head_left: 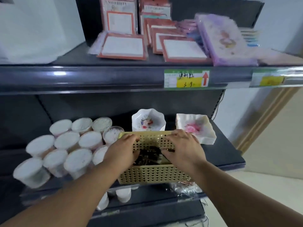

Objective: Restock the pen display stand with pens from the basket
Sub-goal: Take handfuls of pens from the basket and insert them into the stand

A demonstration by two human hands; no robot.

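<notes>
Early stage — left hand [121, 149] and right hand [182, 149] reach into the basket [154, 176] on the lower shelf [226, 154], fingers bent among the pens [148, 155]; whether they grip any cannot be told. No display stand in view — restocking remains.

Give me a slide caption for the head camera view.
Person's left hand and right hand reach into a tan perforated basket of dark pens on a shelf.

Pens [150, 155] in basket [154, 176] on shelf [226, 154]
</notes>
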